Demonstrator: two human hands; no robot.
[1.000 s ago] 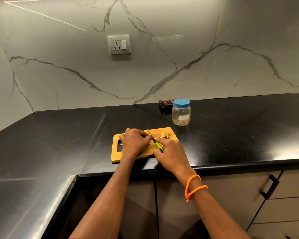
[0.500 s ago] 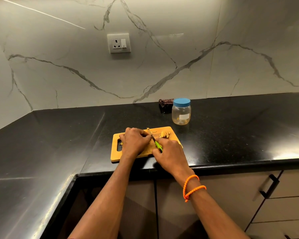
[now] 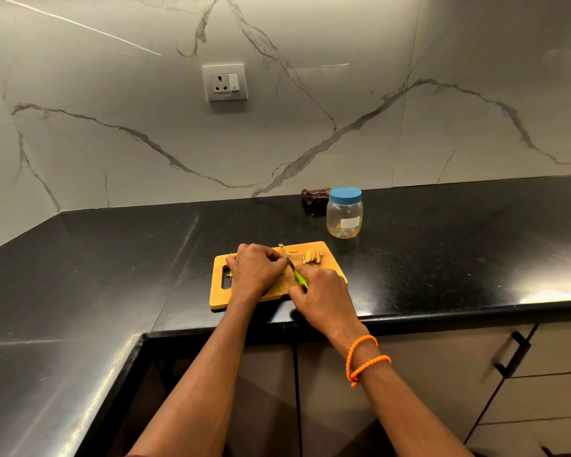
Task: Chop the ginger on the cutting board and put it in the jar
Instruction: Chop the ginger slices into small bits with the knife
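A wooden board lies on the black bench at frame centre, its near long edge close to the bench's front edge and its handle slot at the left end. The left hand rests curled on the board's middle, its grip pressed down over the ginger being cut; that piece is hidden under the fingers. The right hand has its grip clenched round the green handle of a knife, the blade angled up-left beside the left fingertips. Cut ginger slices sit in a small pile at the board's upper right corner. The jar, blue lid on, stands apart above and right of the board, with a dark cloth just behind it at the wall. Bare bench spreads wide to the right and left of the board.
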